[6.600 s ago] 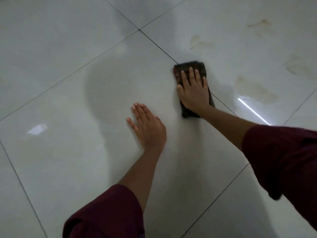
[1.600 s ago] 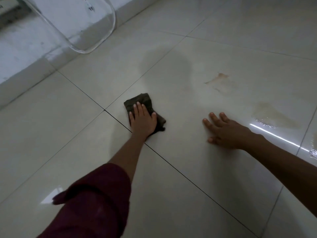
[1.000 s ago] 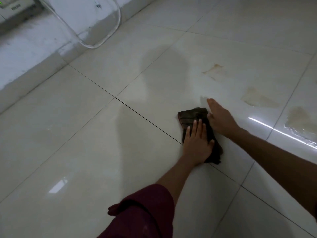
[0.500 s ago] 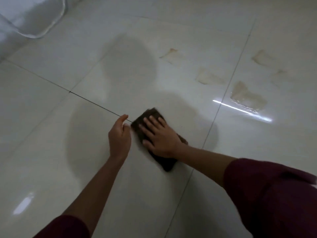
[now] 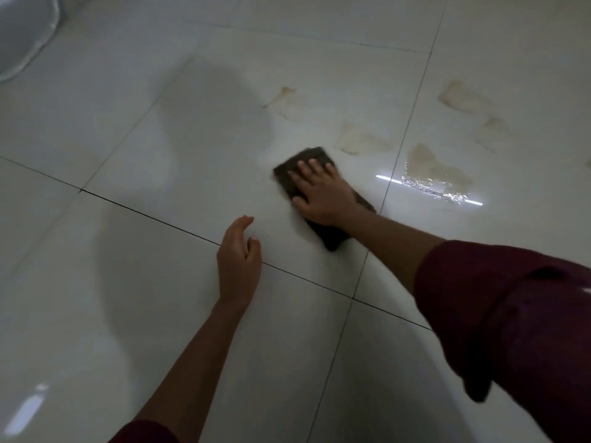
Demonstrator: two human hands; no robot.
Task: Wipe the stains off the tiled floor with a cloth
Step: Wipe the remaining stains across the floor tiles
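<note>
Head view: cloth [image 5: 329,239] flat under right hand's [image 5: 323,195] spread fingers [image 5: 311,167].

Glossy pale grey-white tiled floor [image 5: 134,282], crossed by thin dark grout lines [image 5: 153,215] in a slanted grid. Dark brown cloth [image 5: 329,238], nearly black in the dim light, plain and unpatterned. Yellowish-tan stains [image 5: 361,142] in irregular blotches beyond the cloth, lighter cream at the edges; one more [image 5: 428,167] flecked with bright white sparkle where a white streak of reflected light [image 5: 387,178] crosses. Deep maroon sleeve [image 5: 511,330] on the right arm, plain; a sliver of the same maroon [image 5: 144,433] at the left. Soft grey shadows [image 5: 208,123] mottling the tiles. Pale white curved object [image 5: 22,36] at the upper left corner, greyish inside
</note>
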